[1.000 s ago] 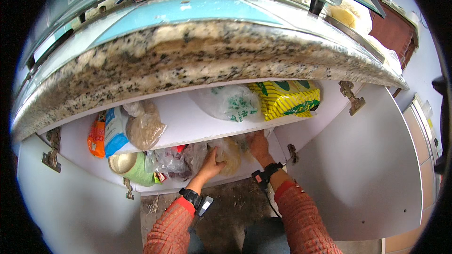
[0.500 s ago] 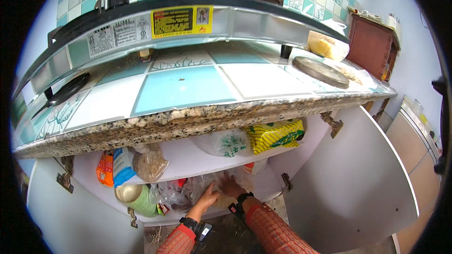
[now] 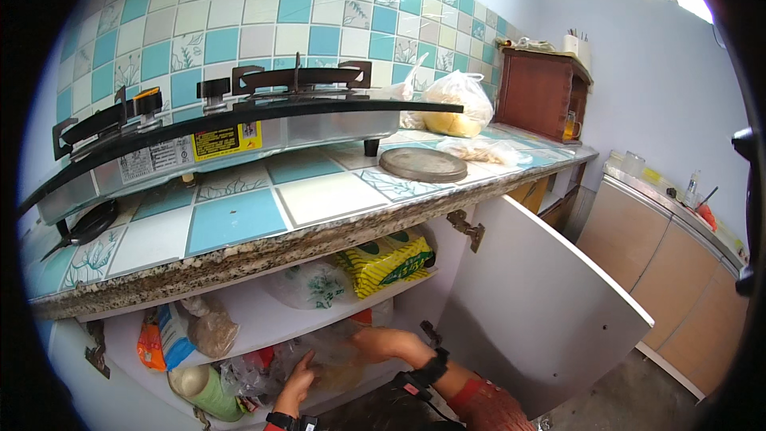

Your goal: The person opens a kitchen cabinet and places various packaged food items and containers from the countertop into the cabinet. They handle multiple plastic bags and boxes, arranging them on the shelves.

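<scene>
A clear plastic bag point(image 3: 341, 357) with something yellowish-brown in it lies on the lower shelf of the open cabinet, between my two hands. My left hand point(image 3: 298, 378) is closed on its near left side, thumb pointing up. From the right, my right hand point(image 3: 381, 344) bends in over the bag and grips it; its fingertips are hidden. Left of them sit a crumpled clear bag point(image 3: 243, 375) with dark and red contents and a green sack point(image 3: 209, 395) with a pale round end. Both wrists wear dark straps.
The upper shelf holds a yellow striped packet point(image 3: 389, 262), a white bag with green print point(image 3: 313, 283), a brown-filled bag point(image 3: 213, 334) and a blue-white packet point(image 3: 174, 337). Above juts the granite counter edge point(image 3: 263, 254), bearing a gas stove point(image 3: 239, 124). An open door point(image 3: 535, 295) stands right.
My view has turned up and to the right, showing more wall and counter. My right hand now bends further inward at the bag; my left hand stays near its left side.
</scene>
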Demonstrator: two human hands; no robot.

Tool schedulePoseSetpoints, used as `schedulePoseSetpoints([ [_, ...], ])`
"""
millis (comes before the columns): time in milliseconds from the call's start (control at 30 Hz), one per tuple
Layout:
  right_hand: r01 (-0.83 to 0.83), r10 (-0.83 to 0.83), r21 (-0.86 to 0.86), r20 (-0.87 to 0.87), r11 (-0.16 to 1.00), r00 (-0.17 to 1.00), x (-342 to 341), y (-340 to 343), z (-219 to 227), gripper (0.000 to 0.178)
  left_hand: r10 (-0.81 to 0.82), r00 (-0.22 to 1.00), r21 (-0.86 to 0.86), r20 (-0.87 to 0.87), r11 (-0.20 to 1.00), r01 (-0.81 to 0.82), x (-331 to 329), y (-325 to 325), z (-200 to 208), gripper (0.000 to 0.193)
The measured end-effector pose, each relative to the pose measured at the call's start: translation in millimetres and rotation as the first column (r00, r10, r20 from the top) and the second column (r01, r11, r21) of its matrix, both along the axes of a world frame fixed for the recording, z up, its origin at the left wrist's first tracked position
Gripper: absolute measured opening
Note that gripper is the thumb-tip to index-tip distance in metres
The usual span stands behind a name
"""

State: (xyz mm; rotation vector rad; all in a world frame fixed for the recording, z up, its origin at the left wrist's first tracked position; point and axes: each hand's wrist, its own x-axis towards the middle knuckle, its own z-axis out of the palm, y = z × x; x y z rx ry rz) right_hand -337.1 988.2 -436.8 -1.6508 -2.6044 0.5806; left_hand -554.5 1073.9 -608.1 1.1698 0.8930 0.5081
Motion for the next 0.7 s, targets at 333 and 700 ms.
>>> schedulePoseSetpoints([
  [333, 0.614, 0.093, 0.510, -0.809, 0.603, 0.581, 32.8, -126.4, 190.4, 0.013, -0.329, 0.941, 0.136, 0.082, 0.939, 0.316, 13.4, -28.9, 59.0, 0.046],
  [700, 0.796, -0.889, 0.605, -0.375, -0.018, 0.264, 171.2, -48.2, 280.3, 0.064, -0.328, 0.944, 0.025, 0.047, 0.945, 0.327, 18.9, -42.9, 51.3, 0.044],
])
